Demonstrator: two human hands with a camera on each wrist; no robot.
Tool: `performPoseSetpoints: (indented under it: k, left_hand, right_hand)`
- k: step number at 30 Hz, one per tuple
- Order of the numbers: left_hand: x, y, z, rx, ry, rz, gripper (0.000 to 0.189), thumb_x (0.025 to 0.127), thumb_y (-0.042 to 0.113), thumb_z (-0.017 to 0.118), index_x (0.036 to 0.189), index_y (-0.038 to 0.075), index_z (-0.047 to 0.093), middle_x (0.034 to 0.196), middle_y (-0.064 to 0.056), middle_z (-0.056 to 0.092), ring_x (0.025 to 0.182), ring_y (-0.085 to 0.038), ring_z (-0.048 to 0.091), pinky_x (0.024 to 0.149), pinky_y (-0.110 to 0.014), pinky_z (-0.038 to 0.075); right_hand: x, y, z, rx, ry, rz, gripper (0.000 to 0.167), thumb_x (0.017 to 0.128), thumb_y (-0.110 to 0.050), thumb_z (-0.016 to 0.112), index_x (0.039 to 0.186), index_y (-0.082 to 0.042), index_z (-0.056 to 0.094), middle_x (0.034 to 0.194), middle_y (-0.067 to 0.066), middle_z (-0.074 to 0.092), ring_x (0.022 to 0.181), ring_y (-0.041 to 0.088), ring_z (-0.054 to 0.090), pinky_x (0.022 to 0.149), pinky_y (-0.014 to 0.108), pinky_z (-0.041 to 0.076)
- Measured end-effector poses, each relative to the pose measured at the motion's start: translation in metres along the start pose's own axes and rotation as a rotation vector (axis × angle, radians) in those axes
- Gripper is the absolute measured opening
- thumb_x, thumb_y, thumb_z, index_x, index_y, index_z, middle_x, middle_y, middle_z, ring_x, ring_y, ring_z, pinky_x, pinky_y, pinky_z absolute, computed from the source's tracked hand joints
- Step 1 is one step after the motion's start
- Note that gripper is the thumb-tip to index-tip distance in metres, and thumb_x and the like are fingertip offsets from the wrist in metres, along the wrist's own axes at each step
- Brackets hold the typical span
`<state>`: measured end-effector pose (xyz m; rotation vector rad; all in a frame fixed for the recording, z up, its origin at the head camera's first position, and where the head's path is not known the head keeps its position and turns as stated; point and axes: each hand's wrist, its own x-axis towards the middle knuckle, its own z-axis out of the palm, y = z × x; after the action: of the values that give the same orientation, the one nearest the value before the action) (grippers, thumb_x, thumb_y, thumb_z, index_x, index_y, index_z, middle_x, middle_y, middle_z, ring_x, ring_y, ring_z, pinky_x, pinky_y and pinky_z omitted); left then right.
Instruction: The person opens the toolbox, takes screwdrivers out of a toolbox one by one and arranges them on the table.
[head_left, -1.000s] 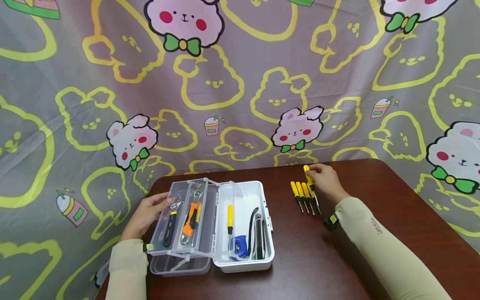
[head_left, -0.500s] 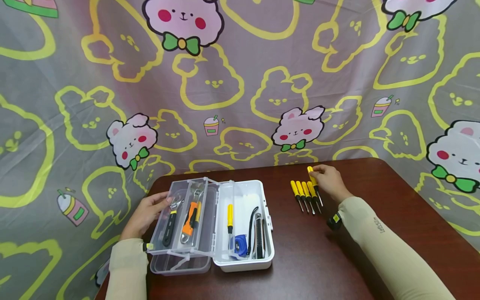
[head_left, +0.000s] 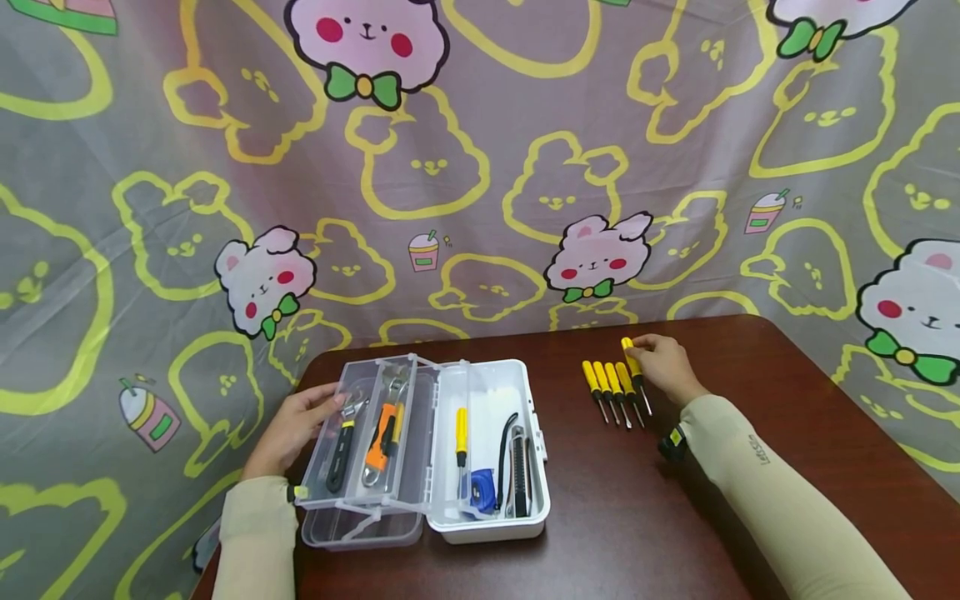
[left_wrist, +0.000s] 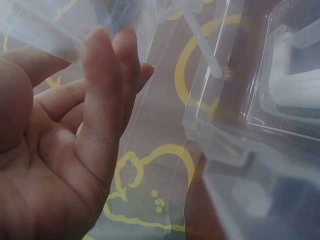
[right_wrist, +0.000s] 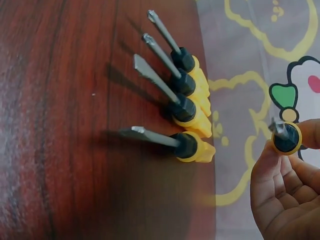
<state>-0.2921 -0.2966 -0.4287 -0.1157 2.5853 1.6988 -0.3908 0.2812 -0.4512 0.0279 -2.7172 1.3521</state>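
My right hand (head_left: 666,365) pinches a screwdriver (head_left: 632,353) by its yellow handle, shaft pointing down toward the table. Beside it several matching yellow-and-black screwdrivers (head_left: 602,379) lie in a row; flat and cross tips show in the right wrist view, where the held screwdriver (right_wrist: 286,137) points at the camera. At the left, my left hand (head_left: 294,425) grips the outer edge of a clear tray (head_left: 318,479), thumb on the near side. Behind the plastic are an adjustable wrench (head_left: 341,454) and an orange-handled tool (head_left: 379,442). In the left wrist view the left fingers (left_wrist: 100,100) lie against clear plastic.
The white toolbox (head_left: 491,533) stands open, hinged to the clear parts. Inside are a yellow screwdriver (head_left: 461,433), a blue tape measure (head_left: 482,490), a black strap (head_left: 502,458) and a utility knife (head_left: 517,475). A patterned cloth (head_left: 480,183) hangs behind the brown table (head_left: 600,533).
My right hand has shifted slightly right and lowered the screwdriver beside the right end of the row. The left hand and the toolbox have stayed where they were.
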Motion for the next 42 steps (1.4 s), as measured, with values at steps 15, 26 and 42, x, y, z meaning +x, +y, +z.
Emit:
performPoseSetpoints:
  k: [15, 26, 42]
  left_hand:
    - [0.001, -0.002, 0.000, -0.005, -0.004, 0.001, 0.068, 0.094, 0.045, 0.062, 0.144, 0.004, 0.044, 0.122, -0.018, 0.060, 0.092, -0.027, 0.064, 0.075, -0.037, 0.055]
    - [0.001, -0.003, 0.000, -0.010, 0.001, -0.004, 0.069, 0.093, 0.046, 0.063, 0.144, 0.004, 0.045, 0.121, -0.019, 0.061, 0.091, -0.027, 0.064, 0.074, -0.037, 0.055]
    - [-0.001, -0.002, 0.001, 0.000, 0.002, -0.003, 0.068, 0.094, 0.046, 0.061, 0.144, 0.004, 0.044, 0.123, -0.019, 0.059, 0.093, -0.027, 0.063, 0.075, -0.036, 0.055]
  right_hand:
    - [0.008, 0.016, 0.005, -0.050, 0.005, 0.036, 0.042, 0.099, -0.030, 0.056, 0.123, 0.004, 0.059, 0.113, 0.022, 0.063, 0.086, 0.030, 0.060, 0.064, 0.035, 0.050]
    - [0.012, 0.031, 0.007, -0.053, 0.005, 0.034, 0.038, 0.097, -0.027, 0.058, 0.121, 0.002, 0.061, 0.107, 0.019, 0.063, 0.083, 0.027, 0.059, 0.063, 0.033, 0.048]
    - [0.010, 0.038, 0.008, -0.063, -0.027, 0.038, 0.039, 0.097, -0.024, 0.057, 0.124, 0.005, 0.059, 0.107, 0.020, 0.064, 0.076, 0.024, 0.061, 0.062, 0.034, 0.050]
